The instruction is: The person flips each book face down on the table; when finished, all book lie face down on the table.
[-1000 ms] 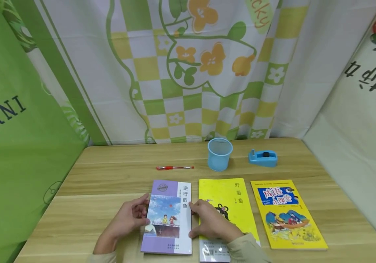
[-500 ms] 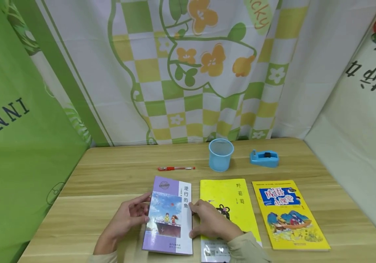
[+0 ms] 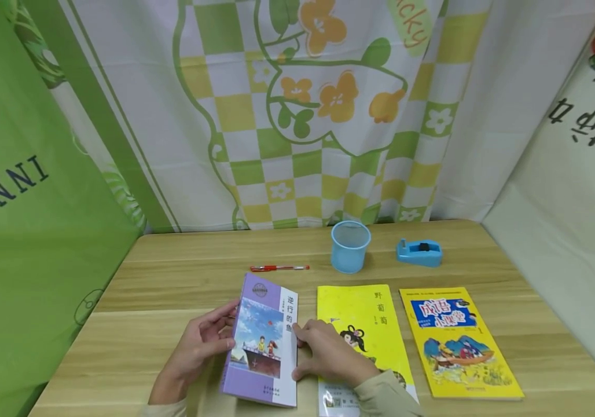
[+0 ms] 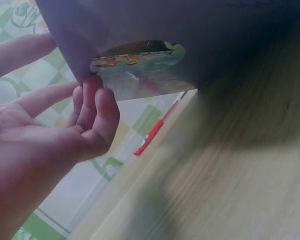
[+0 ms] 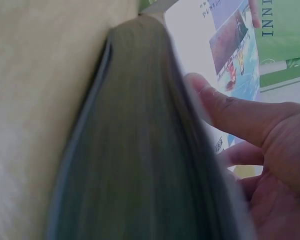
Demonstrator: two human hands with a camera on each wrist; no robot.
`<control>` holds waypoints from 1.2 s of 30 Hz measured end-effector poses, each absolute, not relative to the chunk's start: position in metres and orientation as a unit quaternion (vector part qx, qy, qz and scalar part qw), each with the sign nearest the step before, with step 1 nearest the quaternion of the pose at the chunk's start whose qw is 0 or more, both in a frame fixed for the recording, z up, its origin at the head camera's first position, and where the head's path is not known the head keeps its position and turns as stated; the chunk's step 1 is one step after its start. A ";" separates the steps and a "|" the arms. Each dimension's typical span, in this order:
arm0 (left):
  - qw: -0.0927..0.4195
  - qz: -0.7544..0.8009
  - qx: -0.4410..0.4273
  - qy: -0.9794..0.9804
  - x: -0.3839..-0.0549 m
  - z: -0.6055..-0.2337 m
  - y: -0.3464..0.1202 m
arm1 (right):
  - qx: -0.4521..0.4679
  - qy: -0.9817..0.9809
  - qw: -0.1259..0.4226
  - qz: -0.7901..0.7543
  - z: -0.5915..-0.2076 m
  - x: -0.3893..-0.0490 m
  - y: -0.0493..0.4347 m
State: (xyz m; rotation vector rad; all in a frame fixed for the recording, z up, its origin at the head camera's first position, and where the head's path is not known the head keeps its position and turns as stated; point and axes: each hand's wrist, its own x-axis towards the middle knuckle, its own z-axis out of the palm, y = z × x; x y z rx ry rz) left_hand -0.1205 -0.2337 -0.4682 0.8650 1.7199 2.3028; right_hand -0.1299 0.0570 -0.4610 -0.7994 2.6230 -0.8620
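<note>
A purple-and-white book (image 3: 260, 341) with a sky picture on its cover is tilted in front of me, top end raised. My left hand (image 3: 193, 353) pinches its left edge, thumb at the front. In the left wrist view, the curled fingertips (image 4: 100, 107) lie against the book's back cover. My right hand (image 3: 331, 353) grips the right edge, thumb and index finger apart along the white strip. In the right wrist view, the thumb (image 5: 215, 102) lies at the cover's edge, beside the thick block of pages. A yellow book (image 3: 355, 313) lies partly hidden under the right hand and sleeve.
Another yellow book (image 3: 461, 341) lies at the right. Behind the books are a red pen (image 3: 279, 268), a light blue cup (image 3: 348, 249) and a blue tape dispenser (image 3: 419, 253). Fabric curtains (image 3: 297, 116) stand around the wooden table (image 3: 172, 260).
The purple-and-white book's top end has risen and the book has turned, its right edge shifting left. My right hand has moved slightly left with it; my left hand has barely moved.
</note>
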 end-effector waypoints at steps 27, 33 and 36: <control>0.106 0.787 0.277 0.542 -0.122 -0.472 -0.235 | -0.268 0.901 0.082 -0.332 -0.455 -0.132 0.042; 0.105 0.786 0.284 0.539 -0.122 -0.472 -0.235 | -0.276 0.888 0.075 -0.360 -0.450 -0.129 0.030; 0.109 0.787 0.298 0.529 -0.123 -0.474 -0.234 | -0.275 0.889 0.068 -0.360 -0.448 -0.127 0.025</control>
